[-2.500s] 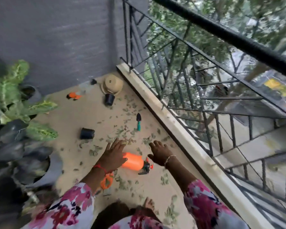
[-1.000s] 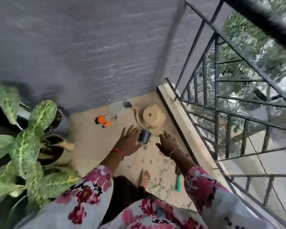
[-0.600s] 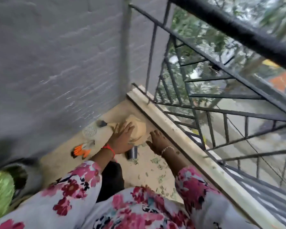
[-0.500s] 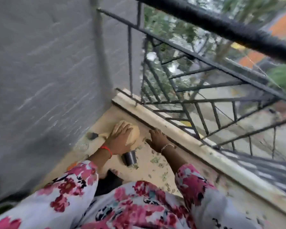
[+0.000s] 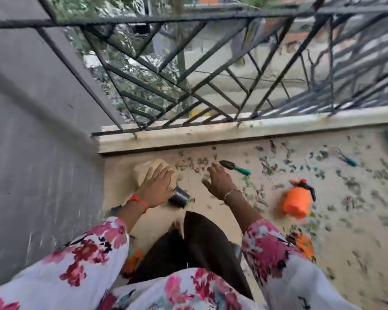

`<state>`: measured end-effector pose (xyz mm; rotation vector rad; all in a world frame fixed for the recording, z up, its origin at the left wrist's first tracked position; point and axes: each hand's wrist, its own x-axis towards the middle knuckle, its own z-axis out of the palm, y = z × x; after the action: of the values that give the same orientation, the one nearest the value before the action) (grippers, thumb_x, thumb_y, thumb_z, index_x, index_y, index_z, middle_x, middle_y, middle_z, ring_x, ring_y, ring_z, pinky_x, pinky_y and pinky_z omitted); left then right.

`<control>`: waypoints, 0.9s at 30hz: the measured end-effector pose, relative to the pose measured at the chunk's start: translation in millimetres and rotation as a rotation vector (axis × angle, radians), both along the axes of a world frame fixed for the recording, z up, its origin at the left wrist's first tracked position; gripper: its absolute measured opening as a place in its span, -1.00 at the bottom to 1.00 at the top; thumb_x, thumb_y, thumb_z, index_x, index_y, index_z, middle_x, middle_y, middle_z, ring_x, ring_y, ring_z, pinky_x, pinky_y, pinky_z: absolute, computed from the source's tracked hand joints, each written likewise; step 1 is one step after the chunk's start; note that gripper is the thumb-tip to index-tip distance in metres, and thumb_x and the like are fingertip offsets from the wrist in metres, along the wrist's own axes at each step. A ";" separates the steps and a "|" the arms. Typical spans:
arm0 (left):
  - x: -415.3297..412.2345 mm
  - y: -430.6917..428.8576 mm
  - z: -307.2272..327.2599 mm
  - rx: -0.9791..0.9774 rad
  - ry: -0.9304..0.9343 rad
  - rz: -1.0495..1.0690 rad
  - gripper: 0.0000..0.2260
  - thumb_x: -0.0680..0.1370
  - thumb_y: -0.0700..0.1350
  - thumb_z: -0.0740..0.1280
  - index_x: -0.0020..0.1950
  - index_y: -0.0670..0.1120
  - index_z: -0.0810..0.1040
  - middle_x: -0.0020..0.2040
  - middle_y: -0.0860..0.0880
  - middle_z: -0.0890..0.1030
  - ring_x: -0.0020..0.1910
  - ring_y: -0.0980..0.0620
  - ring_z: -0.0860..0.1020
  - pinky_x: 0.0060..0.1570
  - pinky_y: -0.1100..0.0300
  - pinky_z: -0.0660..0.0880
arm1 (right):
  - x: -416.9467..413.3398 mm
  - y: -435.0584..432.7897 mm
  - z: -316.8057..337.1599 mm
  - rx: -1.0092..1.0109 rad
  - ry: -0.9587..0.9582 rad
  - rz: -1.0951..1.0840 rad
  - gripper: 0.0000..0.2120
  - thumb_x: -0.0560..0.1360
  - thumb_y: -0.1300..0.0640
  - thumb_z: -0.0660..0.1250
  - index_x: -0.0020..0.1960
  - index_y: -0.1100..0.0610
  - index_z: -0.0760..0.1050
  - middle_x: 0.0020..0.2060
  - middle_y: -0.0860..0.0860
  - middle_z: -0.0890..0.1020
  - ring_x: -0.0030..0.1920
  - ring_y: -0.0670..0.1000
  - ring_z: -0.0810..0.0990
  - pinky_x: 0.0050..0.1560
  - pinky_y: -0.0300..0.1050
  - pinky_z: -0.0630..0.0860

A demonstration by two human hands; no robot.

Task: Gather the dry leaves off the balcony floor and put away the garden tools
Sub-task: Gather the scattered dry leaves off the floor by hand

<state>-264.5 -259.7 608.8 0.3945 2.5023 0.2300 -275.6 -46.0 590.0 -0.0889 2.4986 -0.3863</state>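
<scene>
My left hand (image 5: 157,186) lies on a tan straw hat (image 5: 143,170) in the floor corner by the wall, fingers curled over its crown. My right hand (image 5: 218,181) hovers just right of it, fingers spread, holding nothing. A small black pot (image 5: 179,198) lies on its side between my hands. Dry leaves (image 5: 267,168) are scattered over the beige floor. A teal-handled trowel (image 5: 234,167) lies beyond my right hand. An orange spray bottle (image 5: 296,201) lies on its side further right. Another teal-handled tool (image 5: 346,158) rests at the far right.
A grey wall (image 5: 43,142) closes the left side. The black metal railing (image 5: 188,97) stands on a low concrete curb (image 5: 233,130) ahead. An orange item (image 5: 304,245) lies near my right sleeve. My legs (image 5: 188,247) and bare foot are below my hands.
The view has swung right, bringing the trowel, the spray bottle and the leaf-covered floor into sight. My left hand stays on the hat; my right hand remains beside it.
</scene>
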 end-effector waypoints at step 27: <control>91.4 39.2 -646.5 -0.013 -0.073 -0.537 -0.41 0.42 -0.01 0.04 0.27 -0.39 0.45 0.26 -0.34 0.50 0.30 -0.23 0.45 0.39 -0.03 0.29 | 102.0 -9.8 -660.1 -0.181 0.055 -0.178 -0.14 0.45 -0.21 0.28 0.50 0.27 0.01 0.49 0.23 0.06 0.50 0.21 -0.02 0.48 0.13 0.02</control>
<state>-173.1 -220.5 -37.7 1.0072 2.2272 0.0118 -173.6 -55.8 -70.1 0.0520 2.5284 -0.6918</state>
